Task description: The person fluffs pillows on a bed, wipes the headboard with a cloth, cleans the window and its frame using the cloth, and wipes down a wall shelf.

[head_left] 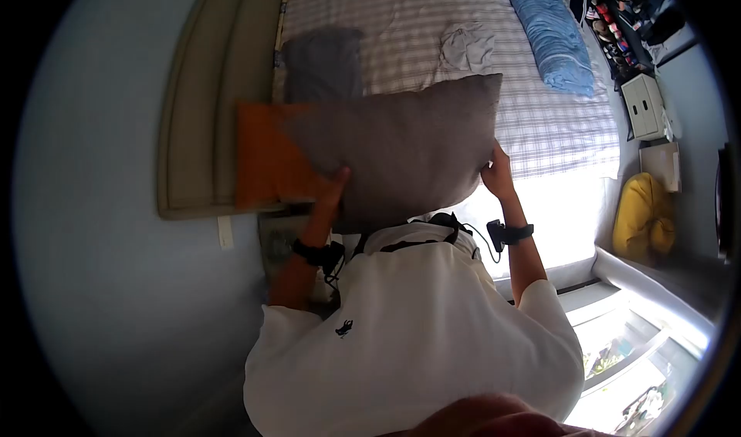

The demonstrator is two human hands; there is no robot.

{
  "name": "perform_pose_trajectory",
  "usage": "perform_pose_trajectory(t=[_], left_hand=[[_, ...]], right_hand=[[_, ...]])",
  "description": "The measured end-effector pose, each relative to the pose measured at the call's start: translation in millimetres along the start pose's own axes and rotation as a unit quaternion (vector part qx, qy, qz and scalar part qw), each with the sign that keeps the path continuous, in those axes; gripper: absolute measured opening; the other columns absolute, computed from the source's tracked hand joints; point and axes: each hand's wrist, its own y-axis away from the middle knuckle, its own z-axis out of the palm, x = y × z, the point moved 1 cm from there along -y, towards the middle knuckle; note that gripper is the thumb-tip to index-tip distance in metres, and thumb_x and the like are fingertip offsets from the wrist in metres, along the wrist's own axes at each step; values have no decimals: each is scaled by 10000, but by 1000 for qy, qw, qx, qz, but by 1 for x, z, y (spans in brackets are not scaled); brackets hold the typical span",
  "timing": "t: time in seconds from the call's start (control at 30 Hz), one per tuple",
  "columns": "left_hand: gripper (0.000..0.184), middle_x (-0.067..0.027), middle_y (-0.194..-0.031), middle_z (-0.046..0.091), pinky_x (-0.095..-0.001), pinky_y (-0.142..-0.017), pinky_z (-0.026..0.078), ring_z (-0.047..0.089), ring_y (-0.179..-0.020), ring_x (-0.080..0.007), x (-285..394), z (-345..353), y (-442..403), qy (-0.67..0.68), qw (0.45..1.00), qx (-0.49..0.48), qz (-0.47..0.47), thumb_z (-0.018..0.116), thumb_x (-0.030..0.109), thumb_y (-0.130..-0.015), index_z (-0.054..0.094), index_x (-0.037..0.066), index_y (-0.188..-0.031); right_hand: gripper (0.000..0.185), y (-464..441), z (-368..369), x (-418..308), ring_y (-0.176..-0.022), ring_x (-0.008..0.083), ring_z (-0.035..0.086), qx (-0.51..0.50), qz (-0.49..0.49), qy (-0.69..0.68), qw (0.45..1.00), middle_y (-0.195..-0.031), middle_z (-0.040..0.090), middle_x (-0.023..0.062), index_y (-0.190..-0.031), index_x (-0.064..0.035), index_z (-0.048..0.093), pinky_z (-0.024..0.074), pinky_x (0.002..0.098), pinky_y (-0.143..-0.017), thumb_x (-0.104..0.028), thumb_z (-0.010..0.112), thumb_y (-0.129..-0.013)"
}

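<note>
A grey pillow is held up between my two hands, with its long side running across in front of me. My left hand grips its near left part, thumb on the face toward me and fingers out of sight. At the right end, my right hand is closed on the pillow's edge. An orange pillow lies partly under the grey pillow, by the headboard. Beyond it, a second, darker grey pillow rests on the bed.
The bed has a checked sheet, with a crumpled light cloth and a rolled blue blanket on it. A padded headboard stands left. On the right are a small white cabinet, a yellow bag and a window.
</note>
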Motion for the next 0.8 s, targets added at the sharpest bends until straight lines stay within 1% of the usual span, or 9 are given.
perform_pose_trajectory(t=[0.1,0.13,0.23,0.37,0.43,0.5,0.6,0.7,0.8], left_hand=[[691,-147,-1322,497,-394,-989,429,502,-1180,-258,31,44,12,-14,991,-133,1,768,288,-838,414,-8,-1353],[635,-145,-1276,540,-387,-962,451,535,-1139,-250,51,60,19,-49,985,-148,68,777,273,-828,467,-12,-1304],[546,-143,-1188,609,-377,-905,491,593,-1075,-241,74,83,17,-98,958,-199,181,791,246,-812,543,-18,-1221],[464,-150,-1071,668,-366,-831,528,650,-1025,-243,76,79,-7,-141,918,-244,280,794,220,-801,597,-15,-1149],[461,-153,-1069,673,-364,-829,531,655,-1026,-244,97,81,-8,-141,904,-232,329,796,212,-795,601,-13,-1147],[459,-156,-1067,679,-362,-827,534,660,-1028,-245,103,69,-13,-145,888,-216,378,797,205,-790,605,-12,-1146],[452,-151,-1048,695,-351,-818,540,679,-981,-237,103,42,-26,-129,896,-195,377,798,192,-779,615,-8,-1141],[462,-141,-1051,696,-352,-831,531,671,-1001,-229,107,13,-40,-82,916,-282,274,803,202,-774,616,-3,-1143],[477,-137,-1052,691,-351,-845,523,664,-998,-225,111,1,-44,-108,930,-247,248,821,202,-761,616,-4,-1139]], right_hand=[[395,-13,-11,-10,-909,244,651,127,46,80,988,-938,643,131,-1036,-11,565,520,333,-804,196,427,-729],[310,-21,-13,18,-843,219,645,172,-11,52,984,-885,639,111,-1010,-13,566,503,308,-758,157,437,-784],[210,-47,-6,-22,-996,204,634,254,41,-51,965,-1059,650,116,-1057,-8,573,505,321,-859,63,511,-869],[311,-63,52,-129,-1226,297,521,132,-74,19,988,-1325,549,154,-1226,-52,581,406,437,-1020,-186,555,-946],[343,-63,81,-203,-1224,355,511,43,-235,177,955,-1296,566,152,-1194,-55,600,355,482,-1053,-289,544,-950],[443,-63,111,-244,-1231,365,510,-57,-332,191,922,-1275,578,172,-1221,-20,590,369,482,-1038,-359,510,-949],[516,-72,145,-262,-1215,370,524,-146,-351,183,907,-1270,585,167,-1224,-26,591,382,473,-1029,-450,489,-948],[582,-102,151,-233,-1192,376,539,-148,-390,171,893,-1264,590,163,-1233,-22,587,387,465,-1025,-510,412,-969],[572,-120,139,-169,-1240,374,497,-75,-282,174,940,-1287,571,184,-1261,-7,571,368,441,-1045,-457,316,-1016]])
